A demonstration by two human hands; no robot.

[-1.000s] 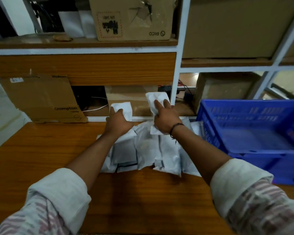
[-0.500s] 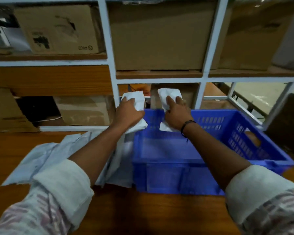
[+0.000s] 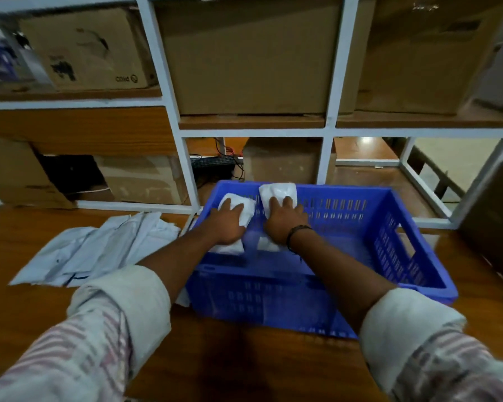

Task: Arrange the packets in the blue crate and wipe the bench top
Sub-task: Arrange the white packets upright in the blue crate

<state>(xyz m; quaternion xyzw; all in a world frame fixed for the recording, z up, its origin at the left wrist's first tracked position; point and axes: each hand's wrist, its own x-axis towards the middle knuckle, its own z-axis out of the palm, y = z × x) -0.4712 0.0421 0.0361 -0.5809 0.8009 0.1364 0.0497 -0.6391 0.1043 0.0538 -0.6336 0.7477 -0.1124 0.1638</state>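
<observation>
Over the blue crate [image 3: 413, 250], both hands are lowered inside with a white packet under each: the left hand [image 3: 225, 226] lies palm-down on one packet [image 3: 238, 203] near the crate's left wall, fingers spread and curled over its top, and the right hand [image 3: 283, 220] presses a second packet [image 3: 279, 191] just beside it, that one reaching up toward the far rim. Each hand seems closed lightly around its packet, though whether the thumbs are tucked beneath cannot be told. The crate sits on the wooden tabletop [image 3: 244, 364], and a loose heap of further white packets [image 3: 99, 250] lies on the tabletop to the crate's left, its near edge just beside the crate wall. These packets look like thin, soft pouches: light, floppy, likely to sag or fold when lifted by one end, and their smooth skin may well slide against each other. A flat grip across the middle, palm on top and fingers wrapping an edge, should keep each one from drooping, and laying them side by side and flat would let them stack neatly. No cloth for wiping is visible.
</observation>
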